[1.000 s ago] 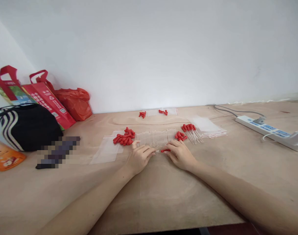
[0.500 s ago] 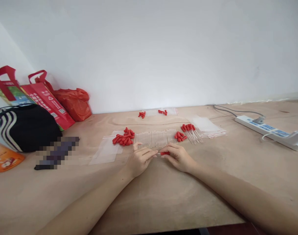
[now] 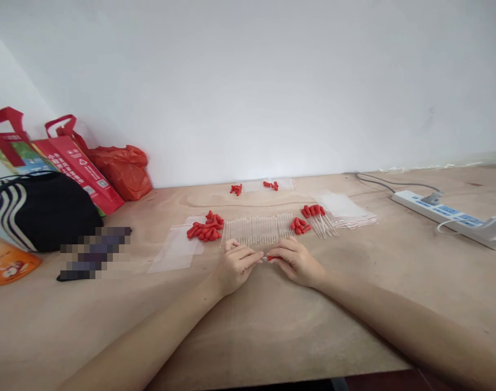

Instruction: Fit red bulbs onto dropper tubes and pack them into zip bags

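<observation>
My left hand (image 3: 236, 268) pinches a thin clear dropper tube (image 3: 264, 259), most of it hidden by the fingers. My right hand (image 3: 299, 263) is closed on a red rubber bulb (image 3: 269, 258) at the tube's right end; only a bit of red shows. Just beyond my hands lies a row of clear dropper tubes (image 3: 251, 230) side by side. At its left end is a heap of red bulbs (image 3: 207, 228), and a smaller group of red bulbs (image 3: 300, 225) sits at its right. Several droppers with bulbs fitted (image 3: 319, 220) lie fanned to the right.
Clear plastic bags (image 3: 176, 250) lie at left, and a stack of bags (image 3: 343, 209) at right. Farther back are bagged tubes and bulbs (image 3: 271, 185). A power strip (image 3: 447, 214) with cables stands right. Shopping bags (image 3: 74, 168) and a black drawstring bag (image 3: 56, 212) fill the left.
Both hands stay at nearly the same spot, still meeting at the dropper. Less of the red bulb shows now, as the right fingers cover more of it.
</observation>
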Motion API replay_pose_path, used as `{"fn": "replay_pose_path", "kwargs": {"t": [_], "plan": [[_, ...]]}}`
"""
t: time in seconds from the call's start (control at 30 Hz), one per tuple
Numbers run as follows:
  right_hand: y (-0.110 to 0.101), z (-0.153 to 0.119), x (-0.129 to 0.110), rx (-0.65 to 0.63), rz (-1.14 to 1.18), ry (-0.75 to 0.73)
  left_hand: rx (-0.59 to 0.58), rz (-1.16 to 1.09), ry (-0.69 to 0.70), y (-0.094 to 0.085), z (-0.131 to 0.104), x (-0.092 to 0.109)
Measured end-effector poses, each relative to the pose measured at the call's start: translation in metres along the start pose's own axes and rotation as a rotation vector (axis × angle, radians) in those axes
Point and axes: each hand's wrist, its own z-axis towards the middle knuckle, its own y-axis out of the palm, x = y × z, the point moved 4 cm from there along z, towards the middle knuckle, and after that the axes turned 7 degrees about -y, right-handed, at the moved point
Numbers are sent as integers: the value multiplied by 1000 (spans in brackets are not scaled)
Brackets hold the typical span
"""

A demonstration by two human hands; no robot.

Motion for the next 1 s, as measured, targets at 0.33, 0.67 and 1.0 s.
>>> {"fn": "replay_pose_path", "kwargs": {"t": [0.33, 0.67, 1.0], "plan": [[2, 3, -3, -44, -53, -63, 8, 62, 56, 2, -1, 5], [7, 8, -1, -68, -59, 3, 5, 52, 51, 2, 0, 6], [-10, 3, 10, -85, -118, 60, 23, 117, -39, -3, -3, -4]]}}
